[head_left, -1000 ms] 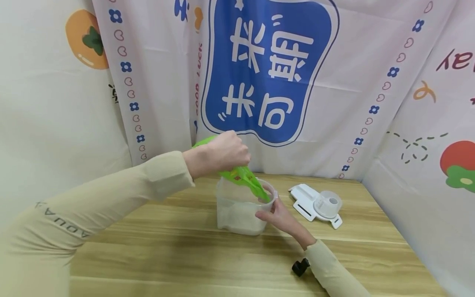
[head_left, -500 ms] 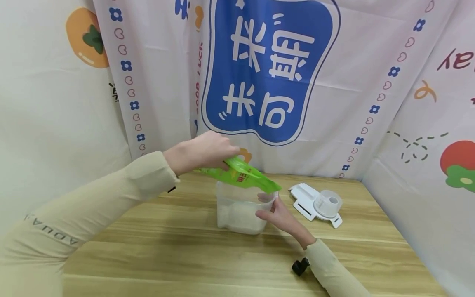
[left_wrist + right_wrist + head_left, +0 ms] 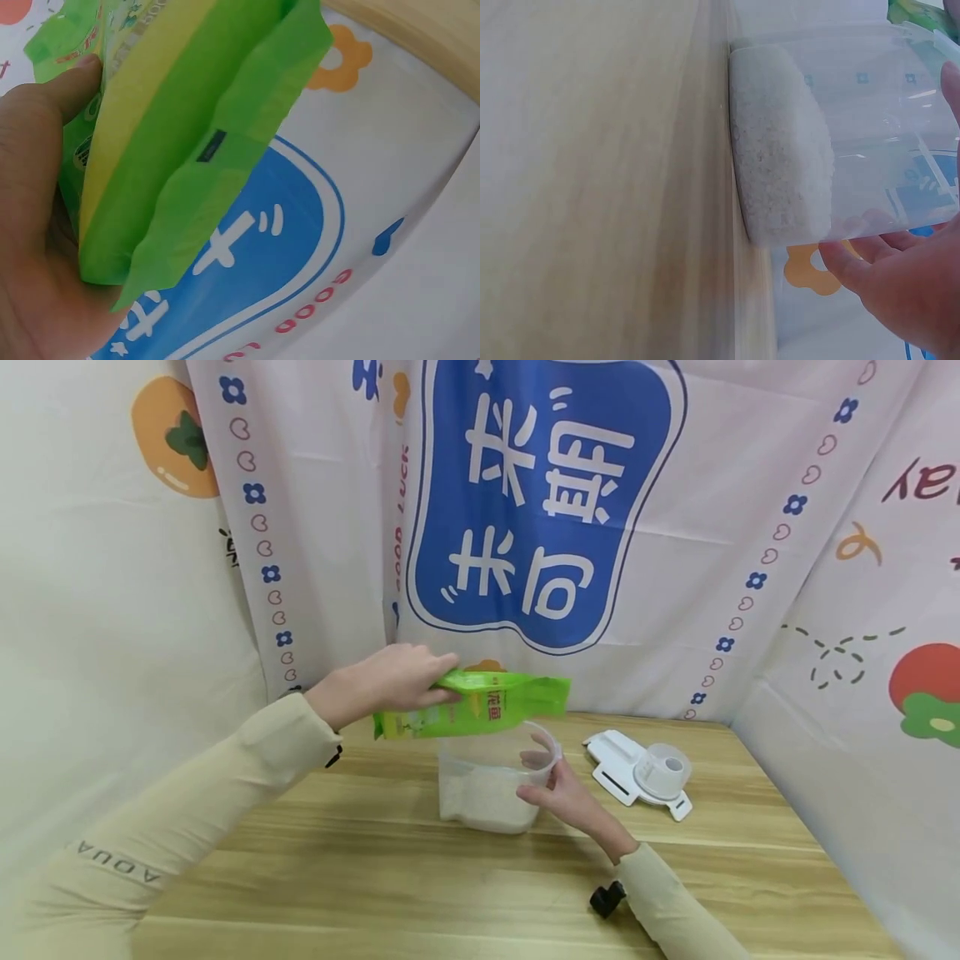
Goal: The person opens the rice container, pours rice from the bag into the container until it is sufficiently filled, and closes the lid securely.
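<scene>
My left hand (image 3: 397, 681) grips a green rice bag (image 3: 491, 703), which lies nearly level above the container. Printing and a yellow panel show on this plastic bag (image 3: 195, 127) in the left wrist view, with the thumb over one side. On the table stands a clear plastic container (image 3: 480, 756), uncovered and upright. White rice (image 3: 780, 150) fills its lower part, the surface sloping. My right hand (image 3: 566, 797) holds the container by its right side near the rim, thumb in front and fingers behind.
Right of the container lies a white lid (image 3: 618, 764) with a small clear cup (image 3: 663, 772) on it. A black clip-like piece (image 3: 606, 900) is at the right sleeve. Printed cloth (image 3: 337, 527) hangs behind the wooden table (image 3: 360, 877).
My left hand has moved left, and the bag has turned from pointing down into the container to nearly level above it. The right hand and container have stayed in place.
</scene>
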### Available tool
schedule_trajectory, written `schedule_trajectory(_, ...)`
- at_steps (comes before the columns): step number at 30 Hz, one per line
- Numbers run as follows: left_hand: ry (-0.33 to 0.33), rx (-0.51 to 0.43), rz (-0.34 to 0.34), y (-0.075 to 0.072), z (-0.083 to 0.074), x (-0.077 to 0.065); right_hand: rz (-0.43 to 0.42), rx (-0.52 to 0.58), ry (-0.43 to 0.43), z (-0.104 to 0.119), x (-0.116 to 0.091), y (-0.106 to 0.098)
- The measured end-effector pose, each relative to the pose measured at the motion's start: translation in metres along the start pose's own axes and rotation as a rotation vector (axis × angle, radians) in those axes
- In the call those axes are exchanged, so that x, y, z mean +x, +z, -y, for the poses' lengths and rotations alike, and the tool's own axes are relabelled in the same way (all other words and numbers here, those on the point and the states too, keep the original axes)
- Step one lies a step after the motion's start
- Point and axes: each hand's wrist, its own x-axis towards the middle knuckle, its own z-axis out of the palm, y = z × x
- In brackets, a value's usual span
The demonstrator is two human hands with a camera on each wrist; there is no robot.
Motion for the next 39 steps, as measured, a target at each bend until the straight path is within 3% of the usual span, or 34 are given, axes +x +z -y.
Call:
schedule_trajectory(11,-0.064,-0.127,-0.122,0.032,0.016,-0.017,-0.002,0.018,0.001,0.000,0.001,0.001)
schedule_trajectory(21,-0.135,-0.284,-0.166,0.062,0.017,-0.025,-0.001,-0.005,0.009,0.002,-0.001,0.001)
schedule_trajectory(30,-0.142,-0.298,-0.239,0.074,0.021,-0.033,0.005,0.018,-0.012,0.000,0.001,0.001)
schedule_trajectory(39,-0.216,-0.420,-0.268,0.083,0.030,-0.045,0.015,0.042,-0.031,0.002,0.000,0.001)
